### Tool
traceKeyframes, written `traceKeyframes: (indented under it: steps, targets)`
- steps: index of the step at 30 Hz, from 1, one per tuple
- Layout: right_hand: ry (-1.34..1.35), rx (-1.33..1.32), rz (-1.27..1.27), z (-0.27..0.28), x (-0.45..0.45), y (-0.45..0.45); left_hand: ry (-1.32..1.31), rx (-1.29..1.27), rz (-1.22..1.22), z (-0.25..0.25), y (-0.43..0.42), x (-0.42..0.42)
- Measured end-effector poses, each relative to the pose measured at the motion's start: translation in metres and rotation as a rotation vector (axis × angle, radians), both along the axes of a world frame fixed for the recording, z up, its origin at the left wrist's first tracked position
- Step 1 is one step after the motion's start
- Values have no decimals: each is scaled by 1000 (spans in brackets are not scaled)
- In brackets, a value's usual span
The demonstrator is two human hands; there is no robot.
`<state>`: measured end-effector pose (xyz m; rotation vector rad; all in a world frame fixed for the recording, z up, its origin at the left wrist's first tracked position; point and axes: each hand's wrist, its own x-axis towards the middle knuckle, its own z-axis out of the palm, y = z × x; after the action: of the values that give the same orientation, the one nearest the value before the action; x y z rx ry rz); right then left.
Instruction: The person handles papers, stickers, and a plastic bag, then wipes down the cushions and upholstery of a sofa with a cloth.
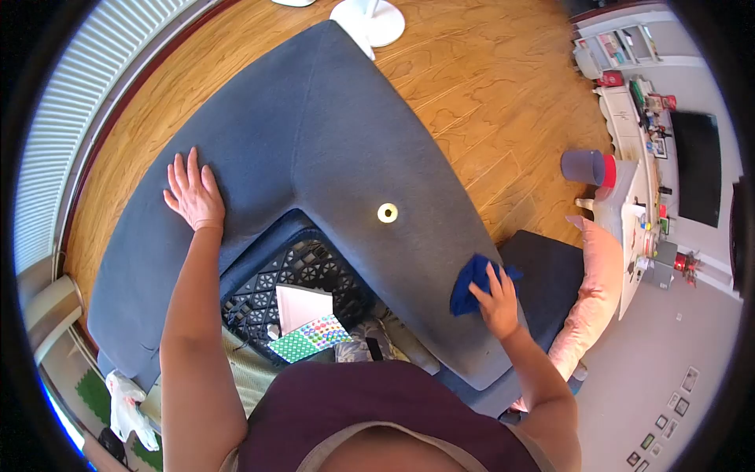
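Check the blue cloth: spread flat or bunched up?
Bunched up: the blue cloth shows creases and an uneven outline under the right hand.

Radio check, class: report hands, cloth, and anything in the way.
Left hand spread on grey upholstery. Right hand on blue cloth, atop same upholstery. Possible obstacle: pale ring, between the hands.

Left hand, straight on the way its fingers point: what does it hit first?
Nothing raised, as far as I can see. The left hand runs over the grey upholstery, quickly past its edge, then above the wood floor. Floor looks lower, but depth is unclear.
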<state>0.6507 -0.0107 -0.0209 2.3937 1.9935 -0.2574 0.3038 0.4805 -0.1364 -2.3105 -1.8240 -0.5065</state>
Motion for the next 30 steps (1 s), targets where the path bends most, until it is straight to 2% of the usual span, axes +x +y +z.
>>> traceKeyframes:
  steps: [3, 6, 9, 11, 13, 16, 17, 18, 20, 23, 26, 30]
  targets:
    - [15, 155, 94, -12, -8, 128, 2, -21, 4, 1, 0, 0]
    - [-16, 465, 229, -39, -22, 295, -15, -17, -15, 2, -1, 0]
    - [72, 607, 151, -55, -39, 432, -4, -21, -4, 2, -1, 0]
    - [24, 592, 91, -61, -48, 466, 3, -12, 7, 1, 1, 0]
    - [65, 575, 120, -60, -46, 429, 20, -39, -8, 1, -2, -3]
    - [41, 438, 188, -31, -36, 307, -21, -20, -11, 1, 0, -1]
    - [-19, 393, 165, -26, -34, 257, -28, -20, -1, 2, 0, 0]
    - [-75, 231, 146, -11, -35, 206, -23, -16, -6, 2, 0, 1]
    - [-48, 32, 9, 9, -42, 109, -2, -7, -14, 3, 0, 0]
    - [11, -49, -70, 6, -40, -4, 20, -15, 0, 3, -1, 0]
    - [27, -35, -10, 1, -33, 24, 32, -35, 15, 6, -2, 2]
    - [-7, 231, 172, -22, -31, 213, -8, -45, -4, 5, -1, 1]
